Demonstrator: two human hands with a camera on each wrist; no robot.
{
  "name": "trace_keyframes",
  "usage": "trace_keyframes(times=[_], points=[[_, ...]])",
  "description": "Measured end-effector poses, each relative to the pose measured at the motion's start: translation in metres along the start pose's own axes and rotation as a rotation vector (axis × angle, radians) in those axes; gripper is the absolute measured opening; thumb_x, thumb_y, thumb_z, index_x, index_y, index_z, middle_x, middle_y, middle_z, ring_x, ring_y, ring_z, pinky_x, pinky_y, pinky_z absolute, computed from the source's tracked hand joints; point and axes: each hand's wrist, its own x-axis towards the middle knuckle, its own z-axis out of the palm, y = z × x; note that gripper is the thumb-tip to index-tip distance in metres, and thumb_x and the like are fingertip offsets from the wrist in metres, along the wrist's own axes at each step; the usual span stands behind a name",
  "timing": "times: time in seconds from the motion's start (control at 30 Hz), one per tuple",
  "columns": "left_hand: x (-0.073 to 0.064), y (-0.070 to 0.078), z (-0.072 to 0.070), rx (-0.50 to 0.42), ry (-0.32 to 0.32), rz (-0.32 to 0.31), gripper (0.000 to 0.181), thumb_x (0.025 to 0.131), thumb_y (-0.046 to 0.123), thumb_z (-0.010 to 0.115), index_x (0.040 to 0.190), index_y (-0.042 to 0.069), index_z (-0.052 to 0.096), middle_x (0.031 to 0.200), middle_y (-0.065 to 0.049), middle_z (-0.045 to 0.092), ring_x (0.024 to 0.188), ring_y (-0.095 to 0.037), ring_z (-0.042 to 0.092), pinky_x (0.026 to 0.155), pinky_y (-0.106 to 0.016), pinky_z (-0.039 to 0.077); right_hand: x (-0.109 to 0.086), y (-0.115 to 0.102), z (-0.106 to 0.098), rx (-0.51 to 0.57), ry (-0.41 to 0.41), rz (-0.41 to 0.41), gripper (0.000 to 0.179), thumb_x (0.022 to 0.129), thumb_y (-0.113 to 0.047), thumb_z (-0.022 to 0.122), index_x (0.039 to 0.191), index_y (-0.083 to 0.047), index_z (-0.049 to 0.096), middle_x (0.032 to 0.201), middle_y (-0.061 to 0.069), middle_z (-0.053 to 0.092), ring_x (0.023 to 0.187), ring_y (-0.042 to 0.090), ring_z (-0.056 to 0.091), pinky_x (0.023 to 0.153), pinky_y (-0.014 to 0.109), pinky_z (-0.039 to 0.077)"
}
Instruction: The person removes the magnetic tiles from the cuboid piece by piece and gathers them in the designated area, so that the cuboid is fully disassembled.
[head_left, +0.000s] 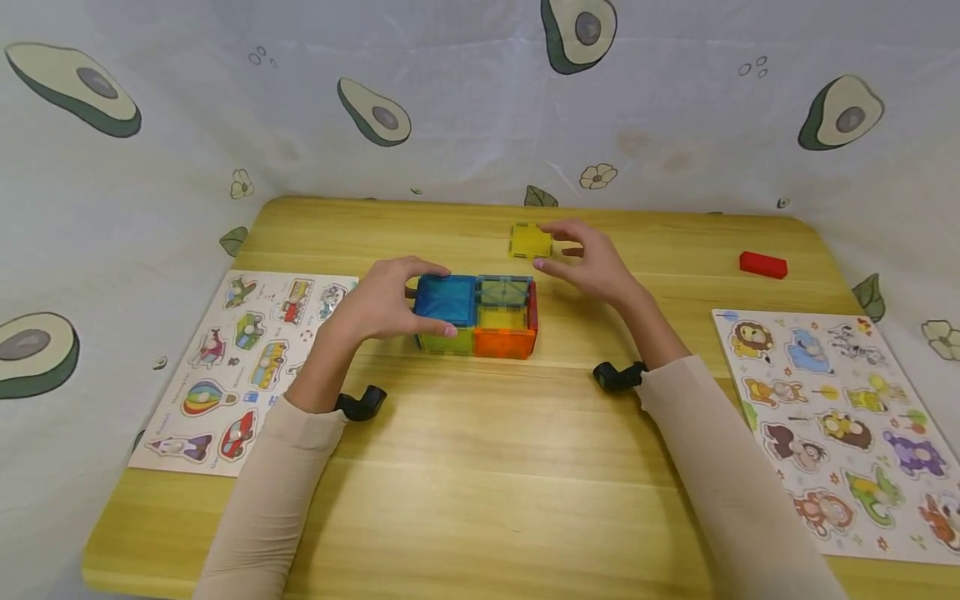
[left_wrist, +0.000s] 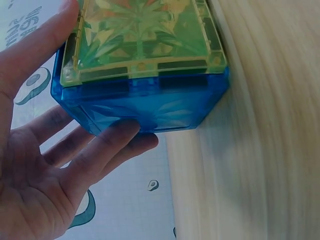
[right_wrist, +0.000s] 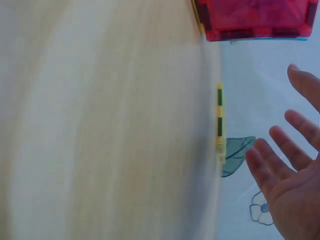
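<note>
A low box of translucent magnetic tiles stands at the middle of the table, with a blue tile over its left half. Its right half is open on top, with orange, red and clear sides. My left hand holds the left end, thumb at the front and forefinger at the back. In the left wrist view, other fingers lie against the blue end wall below the green front tile. A flat yellow tile lies behind the box. Beside it, my right hand hovers with fingers spread, holding nothing.
A picture puzzle board with vehicles lies at the left, partly behind the left arm. An animal puzzle board lies at the right. One red block sits at the back right. An avocado-print cloth hangs behind the table.
</note>
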Motion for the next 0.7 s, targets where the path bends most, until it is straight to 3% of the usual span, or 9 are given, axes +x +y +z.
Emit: trace_keyframes(times=[0.3, 0.47, 0.7], points=[[-0.001, -0.004, 0.002, -0.011, 0.018, 0.018, 0.085, 0.073, 0.054, 0.090, 0.145, 0.019, 0.061, 0.152, -0.009, 0.056, 0.136, -0.032, 0.055, 0.102, -0.050, 0.055, -0.030, -0.016, -0.003, 0.092, -0.005, -0.055, 0.063, 0.095, -0.035, 0.076, 0.150, -0.015, 0.052, 0.153, 0.013, 0.052, 0.137, 0.036, 0.053, 0.115, 0.054, 0.044], [0.000, -0.004, 0.004, -0.014, 0.029, 0.031, 0.085, 0.074, 0.055, 0.090, 0.146, 0.020, 0.060, 0.151, -0.009, 0.056, 0.137, -0.033, 0.054, 0.102, -0.050, 0.055, -0.046, -0.024, -0.003, 0.121, 0.000, -0.085, 0.059, 0.095, -0.027, 0.077, 0.148, -0.014, 0.054, 0.150, 0.008, 0.055, 0.137, 0.034, 0.053, 0.113, 0.052, 0.047], [-0.004, -0.003, 0.005, -0.011, 0.034, 0.032, 0.086, 0.075, 0.055, 0.089, 0.147, 0.020, 0.059, 0.152, -0.009, 0.056, 0.136, -0.033, 0.054, 0.101, -0.051, 0.055, -0.067, -0.027, 0.003, 0.172, -0.053, -0.117, 0.062, 0.093, -0.018, 0.078, 0.150, -0.016, 0.052, 0.151, 0.009, 0.054, 0.137, 0.034, 0.052, 0.113, 0.053, 0.046]])
